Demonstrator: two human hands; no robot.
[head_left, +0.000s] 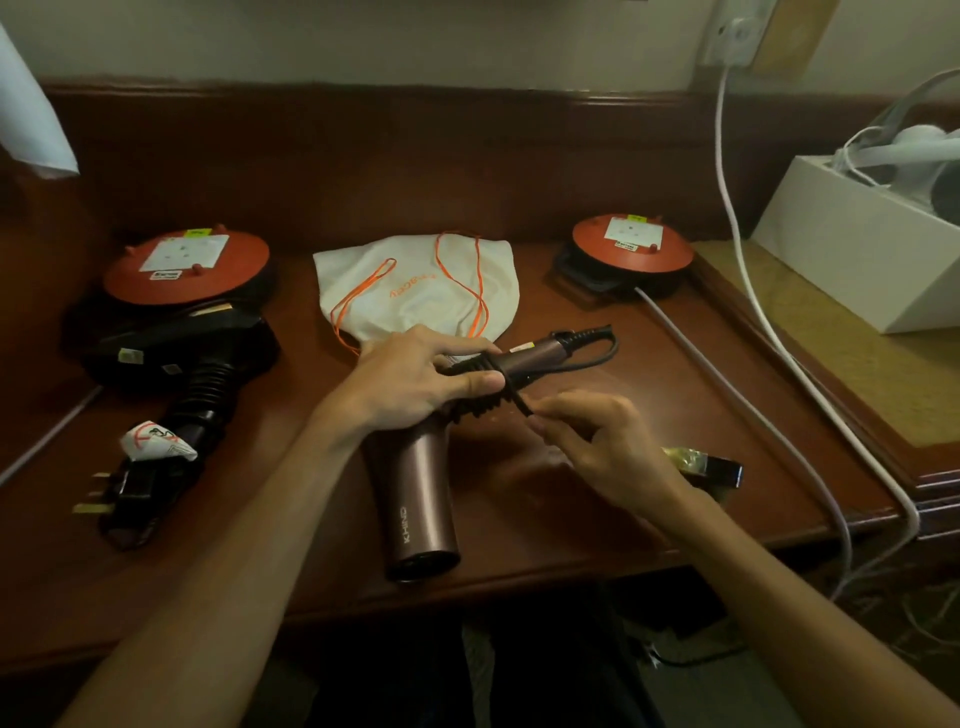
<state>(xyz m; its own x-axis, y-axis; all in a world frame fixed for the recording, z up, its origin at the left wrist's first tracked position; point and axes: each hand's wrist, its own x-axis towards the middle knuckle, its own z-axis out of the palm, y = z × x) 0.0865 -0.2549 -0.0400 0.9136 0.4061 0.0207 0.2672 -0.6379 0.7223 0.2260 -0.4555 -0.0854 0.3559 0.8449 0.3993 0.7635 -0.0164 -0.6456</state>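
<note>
At the far left of the wooden desk (597, 540) lies a red cable reel (187, 265), with a black appliance (176, 343) just in front of it, whose three-pin plug (124, 501) carries a white paper tag. Near the middle, the left hand (415, 379) grips a bronze hair dryer (421, 499) where the handle meets the barrel, thumb on top and fingers curled round it; the barrel's open end points toward the desk's near edge, and the handle points away to the right. A black cord (498, 387) is wound round that handle in several turns. Behind the hands a white drawstring bag (415, 286) with orange strings lies flat. The right hand (597, 441) pinches the free stretch of the cord between thumb and fingertips, just right of the dryer. Farther right stand a second red reel (634, 249), a white cable (748, 275) trailing over the desk edge, and a white box (852, 244).
</note>
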